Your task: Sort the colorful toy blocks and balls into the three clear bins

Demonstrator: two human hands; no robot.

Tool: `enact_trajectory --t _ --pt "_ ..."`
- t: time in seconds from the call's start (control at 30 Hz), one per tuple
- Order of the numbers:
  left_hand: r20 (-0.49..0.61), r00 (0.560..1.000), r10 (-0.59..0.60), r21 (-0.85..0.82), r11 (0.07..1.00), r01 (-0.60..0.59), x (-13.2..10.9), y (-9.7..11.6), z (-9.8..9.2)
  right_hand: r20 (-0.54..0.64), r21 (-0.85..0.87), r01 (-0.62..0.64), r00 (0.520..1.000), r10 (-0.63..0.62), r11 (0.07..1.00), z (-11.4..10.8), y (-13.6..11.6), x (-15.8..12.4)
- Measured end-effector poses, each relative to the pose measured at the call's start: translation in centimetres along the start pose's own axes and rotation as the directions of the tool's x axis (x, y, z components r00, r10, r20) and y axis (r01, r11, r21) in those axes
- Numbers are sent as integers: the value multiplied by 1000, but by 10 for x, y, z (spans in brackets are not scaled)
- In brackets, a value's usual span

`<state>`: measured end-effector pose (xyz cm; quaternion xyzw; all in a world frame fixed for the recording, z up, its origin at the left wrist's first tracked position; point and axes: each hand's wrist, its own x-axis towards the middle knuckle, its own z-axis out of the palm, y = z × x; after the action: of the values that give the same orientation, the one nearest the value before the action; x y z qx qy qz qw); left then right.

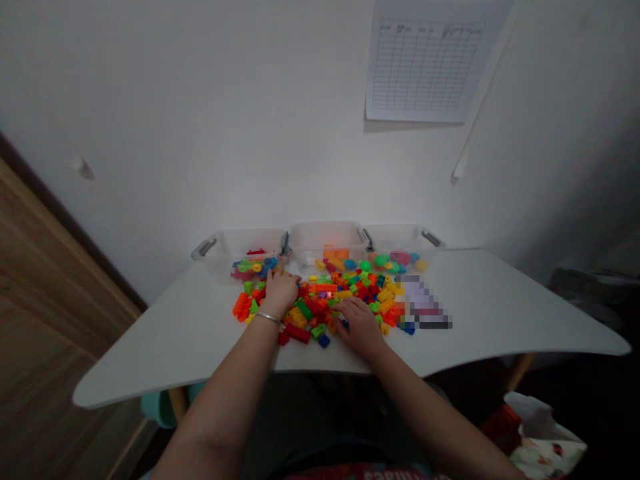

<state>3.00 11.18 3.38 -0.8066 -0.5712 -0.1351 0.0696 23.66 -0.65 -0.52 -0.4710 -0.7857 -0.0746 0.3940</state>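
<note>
While left hand (pixel 280 291), right hand (pixel 359 327) touch bricks (pixel 320 300), grip unclear, table edge (pixel 150 388) near

A small plain room, home-like: white wall (pixel 200 133), wooden floor (pixel 45 300), printed grid chart (pixel 425 60), white table (pixel 500 313).

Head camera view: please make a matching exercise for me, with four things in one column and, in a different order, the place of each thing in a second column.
Things:
1. Left hand
2. Right hand
3. Thin metal bangle
4. Ruled paper chart

Places:
A. On the front right part of the pile of plastic toy bricks
B. On the white wall
C. At the back of the pile, beside the left clear plastic bin
D. Around the left wrist

Right pairs: 1-C, 2-A, 3-D, 4-B
</note>
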Motion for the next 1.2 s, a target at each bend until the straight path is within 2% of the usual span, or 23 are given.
enact_trajectory --t 0.2,0.33,0.4,0.5,0.57,0.6,0.67,0.73,0.83,1.0,1.2 --pt "-89 996 -28 -26 999 26 -2 2 -8 -7 11 5 1000 -5 1000 0 1 -1" --pt "-191 980 -47 -192 981 10 1 -4 -21 -4 13 -4 1000 4 1000 0 2 -1" --pt "-308 948 -78 -308 951 -22 1 -9 -30 -5 17 0 1000 0 1000 0 2 -1" --pt "-484 850 -208 -386 923 6 2 -19 -42 -3 20 10 1000 -10 1000 -1 1 -1" --pt "-532 800 -278 -366 927 79 3 -27 -47 5 23 12 1000 -12 1000 -1 1 0" --pt "-534 793 -294 -338 934 118 3 -31 -47 8 25 14 1000 -14 1000 -2 1 0" --pt "-499 814 -297 -251 949 193 5 -38 -46 10 27 14 1000 -15 1000 -2 1 0" --pt "-435 855 -282 -142 959 244 6 -43 -43 6 29 13 1000 -13 999 -2 1 0" --pt "-368 899 -236 -3 968 252 6 -45 -39 3 29 8 1000 -8 1000 -3 0 1" --pt "-339 916 -215 64 966 250 3 -41 -42 3 32 12 1000 -12 999 -2 1 0" --pt "-350 917 -192 43 975 220 1 -42 -41 -1 30 11 1000 -11 1000 -2 1 0"
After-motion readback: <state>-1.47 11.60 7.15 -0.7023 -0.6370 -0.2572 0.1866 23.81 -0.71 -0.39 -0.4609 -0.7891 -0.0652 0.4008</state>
